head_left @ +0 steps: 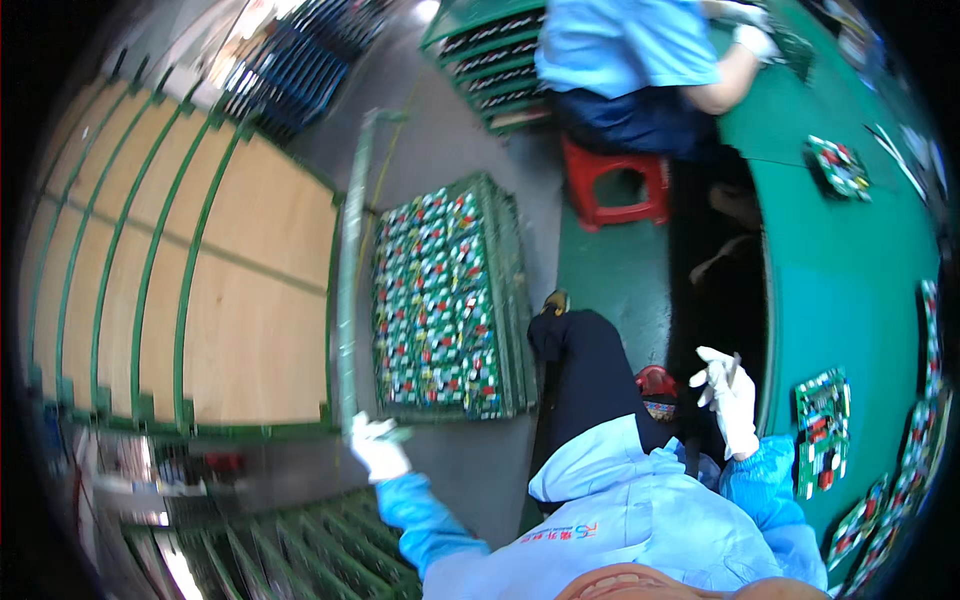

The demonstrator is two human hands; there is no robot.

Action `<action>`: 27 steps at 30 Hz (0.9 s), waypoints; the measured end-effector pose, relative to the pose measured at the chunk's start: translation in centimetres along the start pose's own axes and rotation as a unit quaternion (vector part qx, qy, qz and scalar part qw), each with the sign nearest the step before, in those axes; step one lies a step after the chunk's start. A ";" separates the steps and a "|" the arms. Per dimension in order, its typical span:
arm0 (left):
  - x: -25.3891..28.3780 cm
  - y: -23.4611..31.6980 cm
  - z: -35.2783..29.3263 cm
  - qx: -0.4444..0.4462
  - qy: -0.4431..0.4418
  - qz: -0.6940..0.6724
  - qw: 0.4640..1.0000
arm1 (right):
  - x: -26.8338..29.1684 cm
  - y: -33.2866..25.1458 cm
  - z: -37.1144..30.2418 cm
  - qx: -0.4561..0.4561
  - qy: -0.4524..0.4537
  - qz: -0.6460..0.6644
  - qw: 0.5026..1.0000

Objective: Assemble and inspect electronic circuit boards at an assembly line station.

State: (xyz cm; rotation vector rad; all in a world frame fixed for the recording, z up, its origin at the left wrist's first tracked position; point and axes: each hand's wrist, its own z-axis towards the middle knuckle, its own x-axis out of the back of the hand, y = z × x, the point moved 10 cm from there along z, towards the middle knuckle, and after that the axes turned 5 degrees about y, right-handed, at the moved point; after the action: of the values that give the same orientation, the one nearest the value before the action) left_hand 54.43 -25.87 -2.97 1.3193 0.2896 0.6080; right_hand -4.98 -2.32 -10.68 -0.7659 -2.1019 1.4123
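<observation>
My left hand (378,450), in a white glove, is closed around the near end of a long green metal rail (350,270). A small piece of green juts out beside its fingers. On the other side, my right hand (730,402), also gloved in white, is raised beside the green bench's edge. Its thumb and fingers pinch a thin, dark grey tool (736,366), whose kind is too small to make out. Just right of the rail, green trays (508,300) are stacked on the floor. Rows of circuit boards (435,300) fill the top one.
A green rack with wooden panels (260,300) stands at left. Several circuit boards (824,430) lie on the green bench (840,290) at right. Ahead, a co-worker (630,50) sits on a red stool (615,185) beside a tray rack (495,65). More green racking (290,545) is at lower left.
</observation>
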 end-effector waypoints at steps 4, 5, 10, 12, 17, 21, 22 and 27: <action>8.3 2.1 14.0 0.134 0.036 -0.190 0.972 | 1.0 -1.3 -0.1 0.076 0.012 0.006 0.997; 10.9 1.4 17.5 0.140 0.067 -0.199 0.968 | 1.2 -0.8 0.2 0.085 0.015 0.007 0.996; 14.1 6.1 23.7 0.121 0.104 -0.186 0.969 | 2.5 -0.7 0.1 0.101 0.055 0.013 0.993; 14.2 6.6 24.5 0.104 0.152 -0.211 0.960 | 2.7 0.0 0.4 0.135 0.066 0.005 0.989; 16.9 3.4 30.5 0.124 0.063 -0.350 0.926 | 2.5 0.3 0.6 0.084 0.061 0.004 0.995; 17.4 2.6 33.0 0.119 0.081 -0.427 0.893 | 2.8 0.0 0.5 0.079 0.065 0.006 0.995; 16.5 1.8 33.0 0.129 0.095 -0.436 0.885 | 3.1 -0.3 0.4 0.078 0.073 -0.016 0.994; 17.5 -0.5 32.6 0.151 0.127 -0.410 0.891 | 2.2 -0.2 1.2 0.088 0.047 -0.011 0.995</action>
State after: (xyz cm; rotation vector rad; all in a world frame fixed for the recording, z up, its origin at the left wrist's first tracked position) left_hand 85.91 -42.53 6.91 1.2603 1.1276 0.0015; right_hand -7.39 -1.67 -10.71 -0.7232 -1.8810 1.4955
